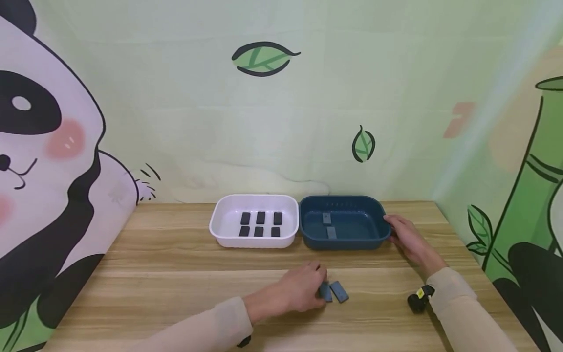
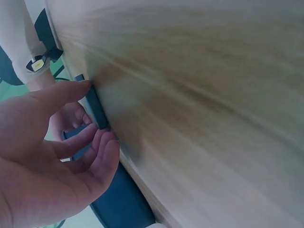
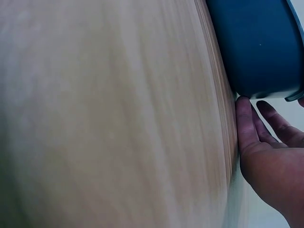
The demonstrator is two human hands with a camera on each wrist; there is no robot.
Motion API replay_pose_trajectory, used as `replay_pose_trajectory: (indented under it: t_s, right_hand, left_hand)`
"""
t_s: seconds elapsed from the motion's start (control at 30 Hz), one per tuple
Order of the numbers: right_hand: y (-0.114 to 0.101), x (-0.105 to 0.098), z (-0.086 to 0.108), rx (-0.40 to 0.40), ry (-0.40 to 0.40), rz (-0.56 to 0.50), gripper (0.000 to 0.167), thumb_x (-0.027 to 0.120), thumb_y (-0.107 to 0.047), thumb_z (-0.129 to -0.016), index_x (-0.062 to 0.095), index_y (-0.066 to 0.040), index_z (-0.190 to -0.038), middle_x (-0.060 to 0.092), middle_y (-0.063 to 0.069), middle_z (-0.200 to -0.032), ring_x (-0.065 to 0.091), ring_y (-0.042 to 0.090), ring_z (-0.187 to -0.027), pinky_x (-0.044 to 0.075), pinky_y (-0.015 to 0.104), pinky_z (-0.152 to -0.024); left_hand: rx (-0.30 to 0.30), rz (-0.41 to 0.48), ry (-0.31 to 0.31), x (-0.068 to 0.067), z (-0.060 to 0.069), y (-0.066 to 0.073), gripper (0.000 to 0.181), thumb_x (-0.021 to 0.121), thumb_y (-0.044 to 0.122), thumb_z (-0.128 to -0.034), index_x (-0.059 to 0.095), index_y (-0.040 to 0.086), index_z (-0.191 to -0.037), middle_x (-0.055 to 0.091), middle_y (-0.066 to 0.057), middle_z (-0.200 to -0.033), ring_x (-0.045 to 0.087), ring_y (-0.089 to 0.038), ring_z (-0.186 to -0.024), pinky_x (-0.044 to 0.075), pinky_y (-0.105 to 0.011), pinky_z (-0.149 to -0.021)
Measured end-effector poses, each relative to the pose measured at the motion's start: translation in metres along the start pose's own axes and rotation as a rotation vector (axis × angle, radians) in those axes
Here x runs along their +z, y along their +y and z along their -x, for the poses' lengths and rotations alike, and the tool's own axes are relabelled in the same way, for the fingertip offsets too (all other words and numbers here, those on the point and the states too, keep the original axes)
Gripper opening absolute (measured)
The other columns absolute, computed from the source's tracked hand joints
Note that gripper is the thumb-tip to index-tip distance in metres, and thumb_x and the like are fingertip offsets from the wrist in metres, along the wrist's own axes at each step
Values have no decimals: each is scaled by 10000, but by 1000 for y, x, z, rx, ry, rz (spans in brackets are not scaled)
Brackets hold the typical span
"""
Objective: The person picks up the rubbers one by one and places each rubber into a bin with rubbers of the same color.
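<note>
My left hand (image 1: 301, 288) is over the wooden table, its thumb and fingertips at opposite ends of a small blue-grey rectangular tile (image 2: 96, 107). A second such tile (image 1: 339, 292) lies just to the right of it. My right hand (image 1: 409, 239) holds the right end of a dark blue basin (image 1: 345, 243), with one fingertip at the rim and other fingers low against its side. Inside that basin lie two blue-grey tiles (image 1: 327, 218). The right wrist view shows the fingers (image 3: 246, 121) close to the tabletop, by the basin's bottom edge.
A white basin (image 1: 252, 242) stands against the blue one on its left, with several black tiles (image 1: 261, 218) laid in two rows inside. Both stand near the back edge of the wooden table (image 1: 167, 259). Behind rises a printed cloth backdrop (image 1: 184, 98).
</note>
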State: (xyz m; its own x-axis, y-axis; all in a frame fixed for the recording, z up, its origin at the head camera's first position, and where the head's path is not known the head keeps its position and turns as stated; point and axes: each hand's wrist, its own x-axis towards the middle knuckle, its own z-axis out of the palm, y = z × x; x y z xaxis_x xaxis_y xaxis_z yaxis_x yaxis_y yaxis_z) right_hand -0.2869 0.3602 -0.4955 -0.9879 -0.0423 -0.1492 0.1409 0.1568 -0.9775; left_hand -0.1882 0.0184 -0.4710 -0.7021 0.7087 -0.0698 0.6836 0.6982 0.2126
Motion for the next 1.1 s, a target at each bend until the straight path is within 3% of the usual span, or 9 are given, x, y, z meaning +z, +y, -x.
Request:
replay_pose_trajectory:
  t_s: [0.2,0.5,0.67,0.87,1.1]
  right_hand:
    - [1,0,-1,6,-1,3,626,451,-387,-1141,402,119,-1505,578,90,-1303,587,53,-1058,569,182,-862]
    - [2,-1,-3,12,5,4,625,455,-382,-1140,396,111,-1519,569,103,-1325,591,39,-1049,572,180,-863]
    - [3,-2,-3,7,2,7,630,454,-394,-1139,404,114,-1507,568,93,-1320,586,36,-1045,572,184,-872]
    - [2,-1,-2,18,15,3,592,440,-374,-1145,432,115,-1479,553,118,-1329,585,75,-1066,573,186,-867]
    - [0,0,0,20,2,15,644,429,-399,-1145,384,123,-1521,477,219,-1466,570,50,-1075,561,177,-887]
  left_hand:
    - [74,28,-41,-12,-13,-8,386,908,329,-852,752,122,-1137,640,43,-1037,552,-69,-888,513,-184,-764]
    - [104,75,57,-75,-42,-19,383,881,302,-894,774,108,-1207,682,13,-1109,606,-98,-976,547,-211,-861]
    - [60,108,107,-94,-69,-30,437,867,306,-908,749,97,-1273,685,-13,-1160,663,-136,-1072,559,-232,-942]
    - [-4,126,143,-94,-102,-41,439,847,302,-927,740,93,-1298,696,-26,-1196,666,-164,-1119,561,-249,-958]
    - [-72,175,254,-73,-138,-55,386,844,275,-933,762,93,-1263,703,-32,-1161,657,-166,-1083,565,-255,-941]
